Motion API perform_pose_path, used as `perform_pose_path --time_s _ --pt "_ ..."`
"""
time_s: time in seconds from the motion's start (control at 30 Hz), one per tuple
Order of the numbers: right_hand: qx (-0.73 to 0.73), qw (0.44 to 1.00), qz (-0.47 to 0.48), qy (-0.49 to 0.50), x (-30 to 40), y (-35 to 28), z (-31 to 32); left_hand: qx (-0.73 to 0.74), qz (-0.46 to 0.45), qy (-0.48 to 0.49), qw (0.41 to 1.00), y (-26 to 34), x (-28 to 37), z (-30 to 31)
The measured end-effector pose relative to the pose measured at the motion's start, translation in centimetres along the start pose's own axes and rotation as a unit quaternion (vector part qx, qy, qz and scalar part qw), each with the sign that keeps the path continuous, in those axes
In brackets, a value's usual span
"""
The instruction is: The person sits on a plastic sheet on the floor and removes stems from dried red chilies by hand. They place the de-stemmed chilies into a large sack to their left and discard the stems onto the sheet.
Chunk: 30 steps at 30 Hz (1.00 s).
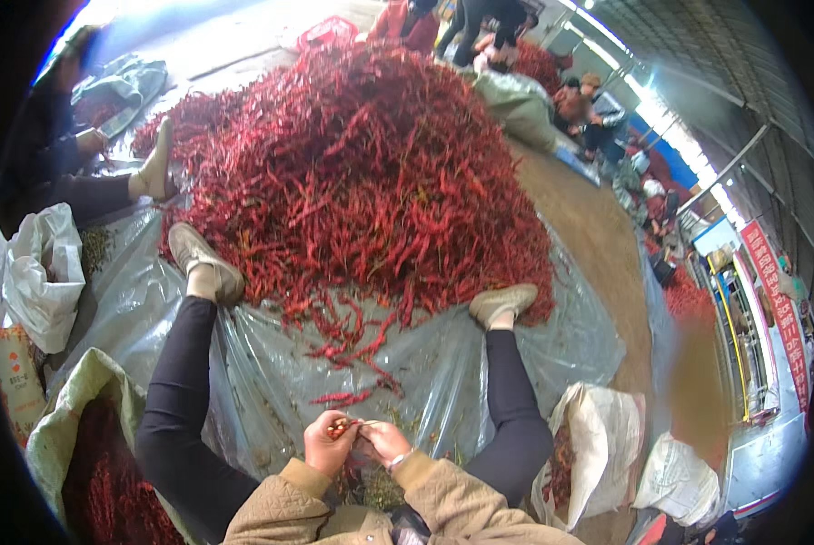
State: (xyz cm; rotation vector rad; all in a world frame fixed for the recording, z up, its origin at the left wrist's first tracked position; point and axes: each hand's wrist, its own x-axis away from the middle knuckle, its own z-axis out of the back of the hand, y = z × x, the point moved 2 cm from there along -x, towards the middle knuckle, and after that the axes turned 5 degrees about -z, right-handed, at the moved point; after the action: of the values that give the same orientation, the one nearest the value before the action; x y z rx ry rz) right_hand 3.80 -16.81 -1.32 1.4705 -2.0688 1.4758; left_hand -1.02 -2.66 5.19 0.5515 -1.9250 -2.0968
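A large heap of red chili peppers (373, 184) rises before me on a clear plastic sheet (271, 361). My left hand (328, 441) is closed around several red peppers, their pale stems showing at the fingers. Close beside it, my right hand (384, 441) pinches a thin stem at the fingertips. The two hands nearly touch in front of my lap. A few loose peppers (342, 398) lie on the sheet just beyond them, and stem scraps (380, 490) are scattered below.
An open green sack (83, 388) of dark red peppers stands at lower left. A white woven sack (604, 443) with peppers is at right. My legs stretch out on both sides. A person (46, 150) sits at far left beside a white bag (44, 272); others work farther back.
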Motion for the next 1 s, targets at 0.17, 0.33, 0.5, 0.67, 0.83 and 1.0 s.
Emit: perform_pose_path --time_s 0.17,0.33,0.5,0.67,0.83,1.0 --pt "0.331 0.916 0.211 0.088 3.0 -5.9 -4.6 0.024 0.056 0.018 0.998 -1.3 0.3 0.8" --pt "0.259 0.948 0.185 0.030 3.8 -6.1 -6.3 0.140 0.124 0.002 0.982 -2.3 0.5 0.9" --pt "0.501 0.764 0.382 0.140 4.5 -6.7 -7.5 0.202 0.148 -0.056 0.966 -3.2 1.1 0.4" --pt "0.505 0.769 0.378 0.105 4.4 -5.8 -5.4 0.223 0.237 -0.154 0.933 -3.2 1.7 0.1" --pt "0.606 0.666 0.391 0.191 3.9 -3.8 -5.0 0.240 0.323 -0.135 0.906 -3.0 1.7 -0.4" --pt "0.677 0.628 0.244 0.297 1.7 -3.7 -1.0 0.312 0.420 -0.057 0.850 -3.5 2.5 -1.7"
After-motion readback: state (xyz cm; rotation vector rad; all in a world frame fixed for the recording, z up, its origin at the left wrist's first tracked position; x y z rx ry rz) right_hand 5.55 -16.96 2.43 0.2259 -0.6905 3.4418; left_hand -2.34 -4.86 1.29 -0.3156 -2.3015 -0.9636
